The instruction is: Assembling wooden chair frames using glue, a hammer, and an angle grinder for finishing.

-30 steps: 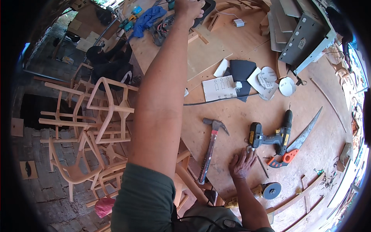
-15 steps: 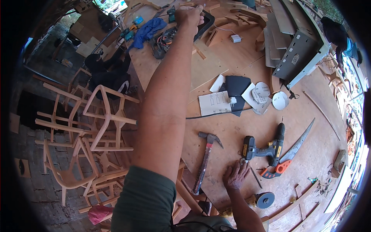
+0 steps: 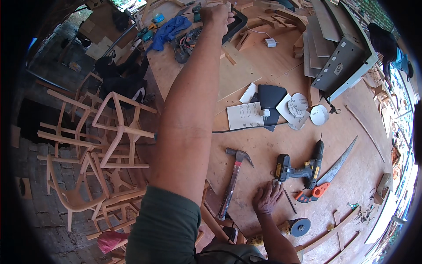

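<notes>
My left arm reaches across to the far side of the table, where my left hand [image 3: 216, 18] is closed above a black tool case [image 3: 236, 27]. What its curled fingers hold, if anything, cannot be made out. My right hand [image 3: 267, 200] rests on the tabletop, fingers stretched out, with a small pale object [image 3: 276, 182] at its fingertips. Just beyond lies a yellow-and-black cordless drill [image 3: 303, 170]. A pruning saw with an orange-and-black handle [image 3: 317, 192] lies right of it. The claw hammer [image 3: 231, 182] is left of my right hand, and an angle grinder [image 3: 300, 227] sits nearer my forearm.
Sanding discs [image 3: 299, 105] and a printed cardboard sheet [image 3: 244, 116] lie mid-table, crossed by a black cable [image 3: 233, 130]. A metal cabinet [image 3: 338, 66] stands far right. Wooden chair frames [image 3: 118, 127] are stacked left of the table. A blue cloth [image 3: 169, 34] lies at the far left.
The view has shifted slightly. My left hand remains closed at the far side, turned a little. My right hand stays on the table, and the tools have not moved.
</notes>
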